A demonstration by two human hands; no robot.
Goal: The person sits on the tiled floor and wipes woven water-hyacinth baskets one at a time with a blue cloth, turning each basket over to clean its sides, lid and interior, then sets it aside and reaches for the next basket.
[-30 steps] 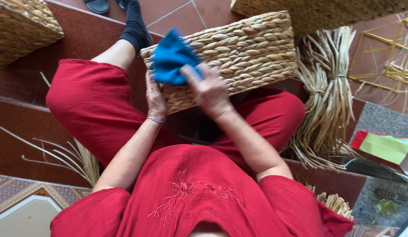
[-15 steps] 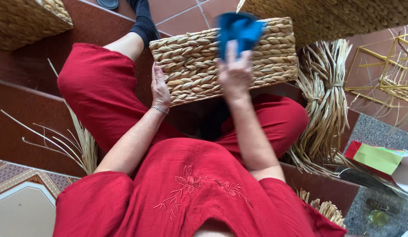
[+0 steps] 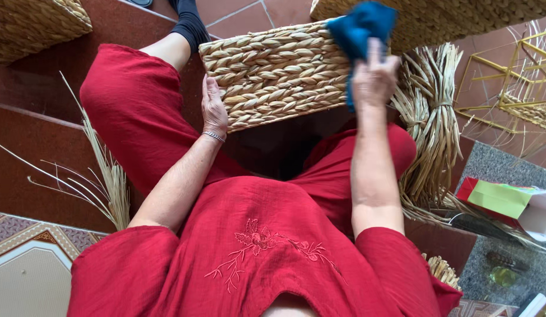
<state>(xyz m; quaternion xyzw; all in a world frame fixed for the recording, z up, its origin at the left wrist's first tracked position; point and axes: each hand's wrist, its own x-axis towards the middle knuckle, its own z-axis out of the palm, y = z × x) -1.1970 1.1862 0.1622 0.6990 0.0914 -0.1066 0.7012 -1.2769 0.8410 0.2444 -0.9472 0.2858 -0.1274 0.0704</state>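
The person in red clothes (image 3: 267, 246) sits on a tiled floor (image 3: 238, 12) with a rectangular woven basket (image 3: 273, 73) lying on its side across the lap, its plaited wall facing up. This basket is the biggest thing in hand, and it sits between the two hands, resting against the thighs.

To the right lies a bundle of dried straw (image 3: 428, 135), and more loose stalks (image 3: 103, 182) spread out on the left. Another woven basket (image 3: 32, 26) stands at the upper left and a third (image 3: 461, 17) at the top right, partly behind the cloth.

The left hand (image 3: 214, 108) lies flat and open against the near left end of the basket, bracing it rather than gripping. A thin bracelet (image 3: 213, 136) circles that wrist.

The right hand (image 3: 373, 76) is clenched on a blue cloth (image 3: 361, 26), which is bunched up and pressed at the basket's upper right corner.

Wiping would seem to go best with the left palm kept firm, so the basket does not slide off the lap. The cloth probably works well folded into a pad and drawn along the plaits, not across them, since strands could catch and lift. Light pressure at the corner looks wise, where the weave turns tightly.
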